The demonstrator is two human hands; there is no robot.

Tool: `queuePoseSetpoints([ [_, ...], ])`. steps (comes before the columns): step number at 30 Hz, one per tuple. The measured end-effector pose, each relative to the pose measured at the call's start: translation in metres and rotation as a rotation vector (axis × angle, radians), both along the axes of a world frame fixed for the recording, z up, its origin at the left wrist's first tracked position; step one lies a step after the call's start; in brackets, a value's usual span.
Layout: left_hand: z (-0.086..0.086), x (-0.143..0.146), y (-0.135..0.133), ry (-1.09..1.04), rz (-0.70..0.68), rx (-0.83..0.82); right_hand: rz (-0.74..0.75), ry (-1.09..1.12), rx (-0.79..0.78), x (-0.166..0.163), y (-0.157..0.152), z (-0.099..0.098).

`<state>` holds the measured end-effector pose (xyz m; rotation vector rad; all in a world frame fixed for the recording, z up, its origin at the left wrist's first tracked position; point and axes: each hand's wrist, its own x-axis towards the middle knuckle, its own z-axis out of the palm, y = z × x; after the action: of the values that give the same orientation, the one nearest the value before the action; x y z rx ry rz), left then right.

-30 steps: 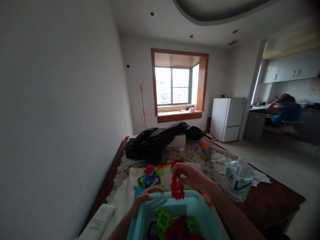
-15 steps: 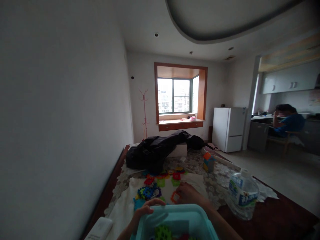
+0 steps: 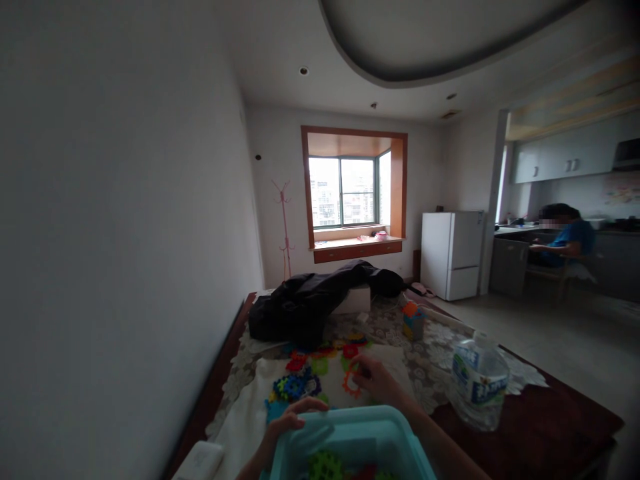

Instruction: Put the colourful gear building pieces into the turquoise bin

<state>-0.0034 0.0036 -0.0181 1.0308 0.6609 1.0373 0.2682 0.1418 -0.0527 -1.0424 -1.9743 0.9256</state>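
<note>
My left hand (image 3: pixel 291 421) curls over the far left rim of a turquoise plastic bin (image 3: pixel 350 437) at the bottom of the view, gripping it. Several coloured gear-shaped pieces (image 3: pixel 325 465) lie inside the bin. My right hand (image 3: pixel 376 379) reaches past the bin and pinches an orange gear-shaped piece (image 3: pixel 350 380) just above a white cloth (image 3: pixel 250 413). More coloured pieces (image 3: pixel 296 385) are scattered on that cloth beyond both hands.
A large water bottle (image 3: pixel 479 380) stands at the right on the dark table (image 3: pixel 540 427). A black jacket (image 3: pixel 305 303) and a small coloured block toy (image 3: pixel 413 319) lie farther back. A white remote (image 3: pixel 200 461) lies at the left. Another person (image 3: pixel 567 240) sits far right.
A second ago my right hand held a red piece over the bin. It has since moved out over the cloth and now pinches an orange piece. The view has tilted up.
</note>
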Motion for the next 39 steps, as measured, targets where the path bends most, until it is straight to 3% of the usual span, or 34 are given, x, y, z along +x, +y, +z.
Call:
queuePoseSetpoints([
  [4, 0.001, 0.0, 0.0, 0.02, -0.008, -0.01, 0.054, 0.058, -0.07, 0.01, 0.007, -0.002],
  [11, 0.001, 0.001, -0.002, -0.007, -0.003, -0.009, 0.252, -0.285, -0.005, 0.042, 0.008, -0.009],
  [15, 0.0, 0.001, -0.001, -0.03, -0.001, -0.018, 0.242, -0.459, 0.06, 0.046, 0.004, -0.019],
  [20, -0.001, 0.002, 0.0, -0.029, -0.018, -0.054, 0.094, -0.609, -0.021, 0.047, 0.005, -0.033],
  [27, -0.003, 0.0, -0.003, -0.009, 0.014, -0.008, 0.111, -0.249, -0.063, 0.039, 0.001, -0.033],
  [33, -0.026, -0.008, 0.016, 0.025, -0.037, 0.014, 0.263, -0.093, -0.059, 0.016, 0.003, -0.01],
  [35, -0.032, -0.011, 0.022, 0.023, -0.038, 0.027, 0.203, -0.053, -0.033, 0.009, 0.012, -0.001],
  [39, -0.034, -0.012, 0.022, -0.003, -0.071, -0.003, -0.075, 0.151, 0.169, -0.001, 0.026, 0.002],
])
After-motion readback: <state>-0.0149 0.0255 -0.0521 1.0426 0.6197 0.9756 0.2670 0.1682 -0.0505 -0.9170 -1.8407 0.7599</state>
